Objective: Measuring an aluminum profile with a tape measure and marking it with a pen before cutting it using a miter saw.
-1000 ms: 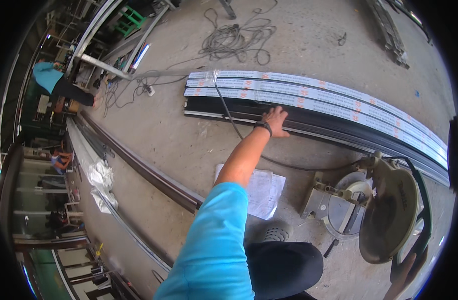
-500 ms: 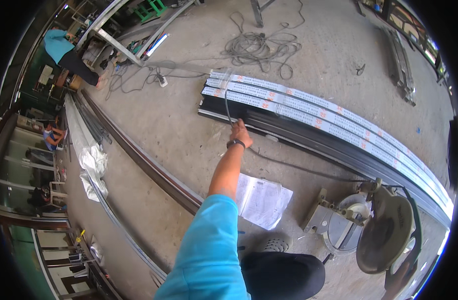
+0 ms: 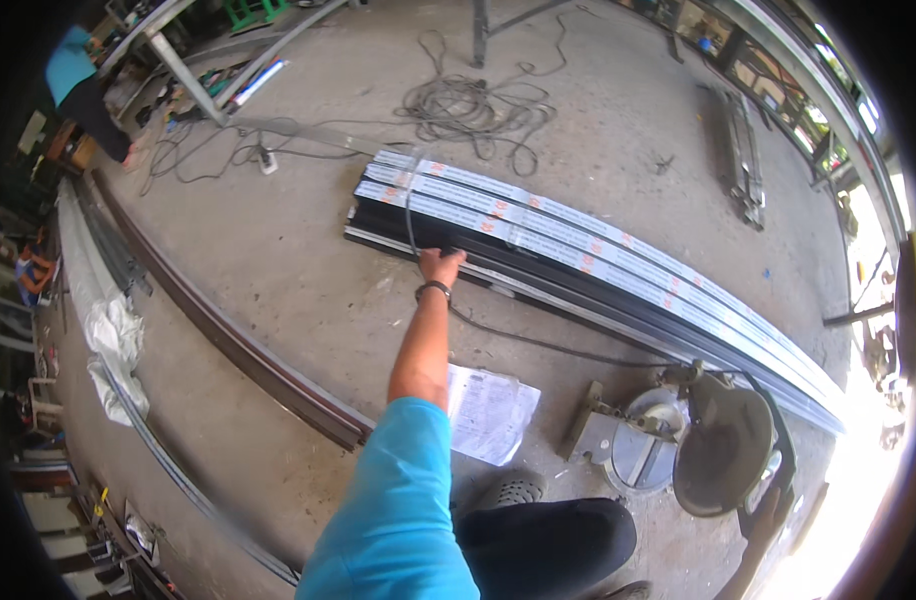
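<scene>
The person's left hand is at the middle of the view, on the near edge of a stack of long metal bars. Its fingers are bent over the dark bars, but one cannot tell if they grip a bar or the cord. A dark band goes around that wrist.

The stack starts near 11 o'clock and runs out toward 4 o'clock. White strips with orange marks cover its far bars, and its near bars are black. A thin dark cord crosses the stack, passes by the left hand and runs toward the saw.

The miter saw sits on the floor at 4 o'clock, with its round guard toward the right hand. That hand is by the saw's dark handle; it is too blurry to tell if it is closed.

Papers lie between 5 and 6 o'clock. A messy coil of cable lies at 12 o'clock, and a long brown bar at 9 o'clock. Another person in a blue shirt stands at 10 o'clock.
</scene>
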The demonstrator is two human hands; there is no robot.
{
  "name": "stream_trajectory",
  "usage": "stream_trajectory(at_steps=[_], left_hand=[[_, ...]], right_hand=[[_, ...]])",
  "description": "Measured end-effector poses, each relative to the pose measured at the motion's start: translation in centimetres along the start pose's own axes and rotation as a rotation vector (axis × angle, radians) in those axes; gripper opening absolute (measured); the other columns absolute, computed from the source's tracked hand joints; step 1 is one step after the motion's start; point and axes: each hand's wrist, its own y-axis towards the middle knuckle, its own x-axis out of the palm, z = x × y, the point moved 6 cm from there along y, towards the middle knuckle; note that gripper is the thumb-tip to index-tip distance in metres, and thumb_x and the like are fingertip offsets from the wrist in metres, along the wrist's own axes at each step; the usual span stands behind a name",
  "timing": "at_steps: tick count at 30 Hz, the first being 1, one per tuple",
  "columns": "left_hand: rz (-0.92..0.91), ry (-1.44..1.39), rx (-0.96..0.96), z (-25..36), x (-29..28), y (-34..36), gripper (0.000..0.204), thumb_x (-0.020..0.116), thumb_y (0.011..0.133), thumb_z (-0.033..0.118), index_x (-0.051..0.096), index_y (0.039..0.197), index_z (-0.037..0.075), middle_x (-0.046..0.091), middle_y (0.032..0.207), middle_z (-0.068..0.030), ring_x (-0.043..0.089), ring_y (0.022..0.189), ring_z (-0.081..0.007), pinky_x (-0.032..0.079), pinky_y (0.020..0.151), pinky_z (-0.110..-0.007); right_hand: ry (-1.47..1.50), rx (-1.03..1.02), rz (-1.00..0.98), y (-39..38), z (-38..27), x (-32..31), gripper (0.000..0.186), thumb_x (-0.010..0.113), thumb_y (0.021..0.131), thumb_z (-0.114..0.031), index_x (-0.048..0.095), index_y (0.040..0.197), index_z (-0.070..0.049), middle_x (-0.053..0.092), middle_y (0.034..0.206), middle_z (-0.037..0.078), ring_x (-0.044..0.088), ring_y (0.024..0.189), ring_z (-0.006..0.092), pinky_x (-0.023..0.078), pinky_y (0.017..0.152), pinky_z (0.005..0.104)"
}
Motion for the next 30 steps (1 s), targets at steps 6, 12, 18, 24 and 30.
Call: stream_trajectory(at_steps=[6, 12, 18, 24, 30], left_hand=[[-0.044, -0.693, -0.291, 6.1, 2.0, -0.9, 0.016, 0.069, 0.086, 0.002, 0.062, 0.100, 0.002, 0.065, 0.094, -0.0111, 0.066, 0.088, -0.0278, 0.056, 0.079, -0.047], [-0.472, -0.872, -0.172, 17.3, 3.9, -3.4, 0.016, 0.070, 0.087, 0.002, 0.061, 0.099, -0.002, 0.066, 0.096, -0.0127, 0.069, 0.087, -0.0254, 0.063, 0.073, -0.037], [-0.822, -0.962, 0.022, 27.5, 7.2, -10.9, 0.033, 0.076, 0.085, 0.008, 0.057, 0.109, -0.005, 0.068, 0.098, -0.0133, 0.069, 0.092, -0.0216, 0.061, 0.081, -0.032], [-1.011, -0.948, 0.128, 37.3, 7.6, -23.5, 0.006, 0.071, 0.090, 0.005, 0.068, 0.096, 0.006, 0.071, 0.095, -0.0049, 0.069, 0.084, -0.0158, 0.059, 0.074, -0.027], [-1.149, -0.913, 0.280, 41.8, 4.2, -36.7, 0.007, 0.070, 0.091, 0.006, 0.069, 0.098, 0.007, 0.072, 0.093, -0.0022, 0.069, 0.083, -0.0115, 0.058, 0.073, -0.024]], right_hand=[[-0.039, -0.049, 0.038, 0.6, 0.9, -1.1, 0.056, 0.063, 0.096, -0.025, 0.045, 0.145, -0.004, 0.044, 0.147, 0.025, 0.051, 0.130, 0.0344, 0.045, 0.105, 0.0395], [-0.436, -0.531, -0.051, 0.3, -0.2, -0.2, 0.051, 0.055, 0.103, -0.032, 0.046, 0.142, -0.001, 0.059, 0.122, 0.009, 0.054, 0.111, 0.0163, 0.043, 0.094, 0.0302], [0.094, -0.028, -0.046, -0.4, -1.6, 0.4, 0.045, 0.058, 0.101, -0.032, 0.053, 0.137, -0.005, 0.061, 0.117, 0.008, 0.056, 0.106, 0.0167, 0.044, 0.092, 0.0309], [-0.103, -0.200, 0.056, -0.6, -3.4, -0.1, 0.048, 0.057, 0.101, -0.037, 0.054, 0.134, -0.003, 0.065, 0.114, 0.012, 0.060, 0.099, 0.0182, 0.046, 0.087, 0.0317], [-0.199, -0.272, 0.092, -0.6, -3.0, -0.6, 0.052, 0.055, 0.100, -0.043, 0.053, 0.136, -0.006, 0.066, 0.110, 0.018, 0.064, 0.098, 0.0269, 0.049, 0.086, 0.0361]])
